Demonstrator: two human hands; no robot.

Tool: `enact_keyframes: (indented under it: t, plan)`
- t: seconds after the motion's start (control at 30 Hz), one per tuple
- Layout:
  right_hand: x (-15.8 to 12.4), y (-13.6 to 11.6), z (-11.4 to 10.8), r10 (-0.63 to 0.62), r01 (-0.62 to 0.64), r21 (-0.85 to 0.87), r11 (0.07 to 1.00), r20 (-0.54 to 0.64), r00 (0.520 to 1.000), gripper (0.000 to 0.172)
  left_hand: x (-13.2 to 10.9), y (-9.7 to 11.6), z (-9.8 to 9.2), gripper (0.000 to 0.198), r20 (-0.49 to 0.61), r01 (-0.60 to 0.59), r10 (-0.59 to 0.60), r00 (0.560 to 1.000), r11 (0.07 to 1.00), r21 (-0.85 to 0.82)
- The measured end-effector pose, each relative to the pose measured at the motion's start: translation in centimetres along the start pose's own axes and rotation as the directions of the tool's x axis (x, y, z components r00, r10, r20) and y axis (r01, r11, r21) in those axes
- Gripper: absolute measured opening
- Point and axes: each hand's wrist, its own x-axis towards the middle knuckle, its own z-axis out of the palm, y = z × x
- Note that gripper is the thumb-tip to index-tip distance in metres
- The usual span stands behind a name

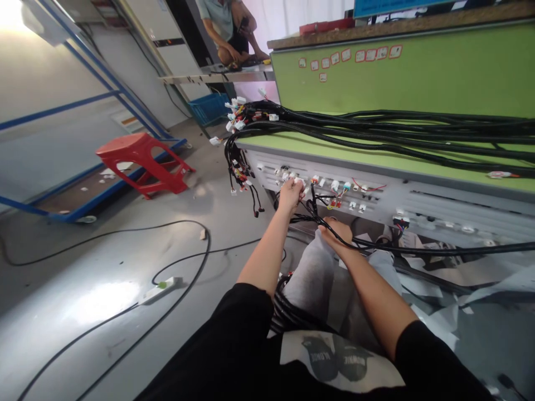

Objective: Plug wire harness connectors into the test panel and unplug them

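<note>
My left hand (291, 193) is closed, its fingertips pinching a white connector (298, 181) against the white panel (388, 200) of sockets. Fingers hide most of that connector. Lower and to the right, my right hand (337, 230) is wrapped round a black wire harness (307, 218) just above my knees. Thin black branches of the harness rise toward the panel, one ending in a connector (315, 180) with red and white parts. White sockets (335, 186) and a pair of red connectors (335, 204) sit to the right of my left hand.
Long black cable bundles (376, 133) lie along the green bench (355, 150), their connector ends (240, 120) hanging off its left end. A red stool (137, 159) and a blue-framed cart (83, 209) stand left. A power strip (161, 289) lies on the floor. Another person (228, 28) sits behind.
</note>
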Motion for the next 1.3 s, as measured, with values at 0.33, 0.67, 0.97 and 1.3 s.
enact_keyframes:
  t: [0.33,0.67,0.97,1.3]
  plan:
    - [-0.1,-0.1,-0.2,0.012,-0.012,0.018,1.000,0.021,1.000,0.035,0.4,-0.5,-0.3,0.013,-0.088,-0.110,0.136,0.987,0.962,0.250]
    - [0.0,-0.1,-0.1,0.002,-0.002,0.011,1.000,0.004,1.000,0.040,1.1,-1.2,0.7,0.024,-0.174,-0.161,0.384,0.907,0.697,0.699]
    - [-0.5,-0.4,-0.7,0.014,-0.014,0.003,1.000,0.025,1.000,0.036,1.4,-1.2,0.5,0.027,-0.217,-0.137,0.382,0.898,0.713,0.688]
    - [-0.6,-0.4,-0.8,0.004,-0.004,-0.017,1.000,0.020,1.000,0.035,1.1,-0.8,0.6,0.021,-0.185,-0.157,0.351,0.918,0.750,0.642]
